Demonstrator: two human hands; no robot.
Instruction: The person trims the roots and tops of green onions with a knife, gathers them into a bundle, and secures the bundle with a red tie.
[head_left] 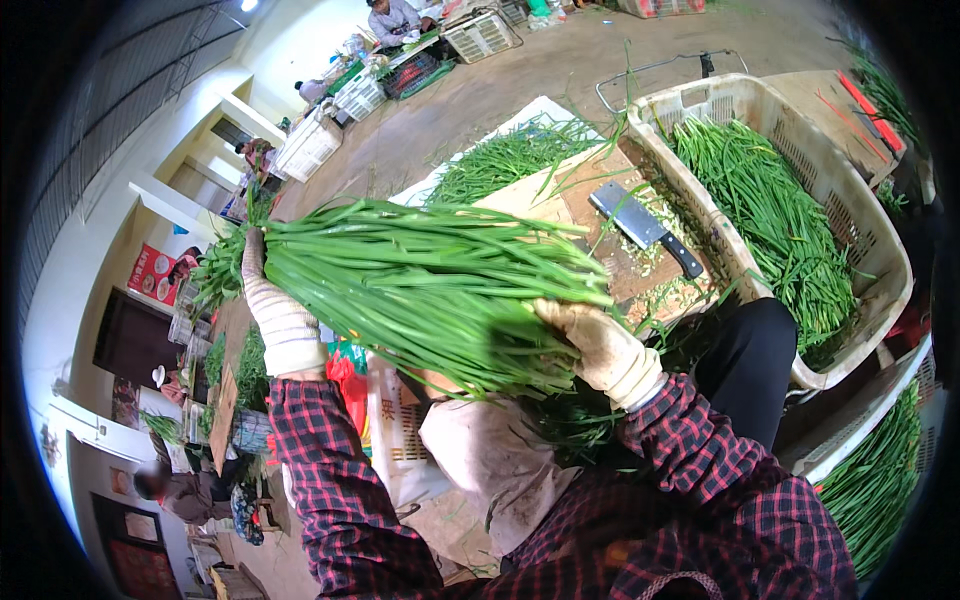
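A large bunch of garlic chives (pixel 430 285) is held crosswise in front of me, leafy tips to the left and stem ends to the right. My left hand (pixel 275 300), in a striped, soiled work glove, is closed round the leaf end. At the stem end, my right hand (pixel 598 348) grips the lower right side of the bunch; some of its gloved fingers are hidden by the stems. Beyond the bunch, a cleaver (pixel 632 216) with a black handle lies flat on a wooden board (pixel 585 190) strewn with pale stem trimmings.
To the right stands a white plastic crate (pixel 715 225) of chives, with another crate (pixel 870 405) nearer me. More loose chives (pixel 510 160) lie beyond the board. A red plastic bag (pixel 348 388) sits below my left wrist. Several people work among crates farther off.
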